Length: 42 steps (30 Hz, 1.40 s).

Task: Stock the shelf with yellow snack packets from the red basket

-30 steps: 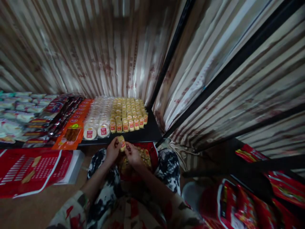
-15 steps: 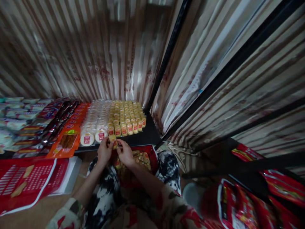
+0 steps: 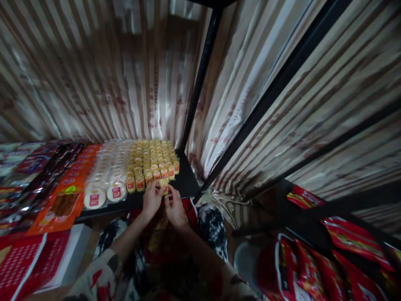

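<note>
Pinches yellow packet between left hand and right hand; risks knocking packet rows askew at eleven o'clock by bumping them.

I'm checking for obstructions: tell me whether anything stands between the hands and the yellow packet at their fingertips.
Nothing visible does: left hand and right hand are both at the packet, in front of rows of similar packets.

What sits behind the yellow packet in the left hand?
Behind the held packet, rows of similar yellow packets sit on the black shelf. What the packet and left hand cover can't be seen.
</note>
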Tool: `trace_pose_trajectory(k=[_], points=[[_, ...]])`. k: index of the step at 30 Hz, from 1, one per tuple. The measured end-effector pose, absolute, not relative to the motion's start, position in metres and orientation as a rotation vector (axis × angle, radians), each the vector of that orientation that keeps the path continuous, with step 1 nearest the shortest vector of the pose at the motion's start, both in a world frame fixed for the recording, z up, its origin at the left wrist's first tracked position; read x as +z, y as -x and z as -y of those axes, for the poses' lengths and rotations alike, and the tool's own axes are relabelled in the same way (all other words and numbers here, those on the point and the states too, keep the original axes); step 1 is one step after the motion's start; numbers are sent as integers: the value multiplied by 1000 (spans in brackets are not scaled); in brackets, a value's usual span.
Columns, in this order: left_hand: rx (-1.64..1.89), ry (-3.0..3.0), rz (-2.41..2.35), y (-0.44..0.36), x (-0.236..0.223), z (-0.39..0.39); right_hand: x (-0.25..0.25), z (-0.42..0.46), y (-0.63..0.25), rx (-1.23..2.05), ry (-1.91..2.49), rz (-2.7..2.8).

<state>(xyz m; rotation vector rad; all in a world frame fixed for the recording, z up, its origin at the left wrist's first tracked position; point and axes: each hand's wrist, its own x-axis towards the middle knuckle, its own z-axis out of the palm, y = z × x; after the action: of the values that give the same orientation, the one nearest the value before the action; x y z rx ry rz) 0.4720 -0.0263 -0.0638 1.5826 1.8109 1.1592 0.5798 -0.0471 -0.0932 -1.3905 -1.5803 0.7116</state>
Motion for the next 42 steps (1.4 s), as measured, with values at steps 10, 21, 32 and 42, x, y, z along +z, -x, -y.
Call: trace_pose_trajectory(k=[10,21,32,42], points=[[1041,-1810,-1727,-544,-57,-37,-110,-13,-640,533,1394,1404],[870,-1929,-1826,-556,-68,-52,-134,-43,-637,668,1432,1343],[918,-2050,-1746,-545,-82,-30,-123,-52,-640,601,1493,1483],[855,-2020,-1659,-536,-95,-30,-129,-59,-633,583,1444,1476]])
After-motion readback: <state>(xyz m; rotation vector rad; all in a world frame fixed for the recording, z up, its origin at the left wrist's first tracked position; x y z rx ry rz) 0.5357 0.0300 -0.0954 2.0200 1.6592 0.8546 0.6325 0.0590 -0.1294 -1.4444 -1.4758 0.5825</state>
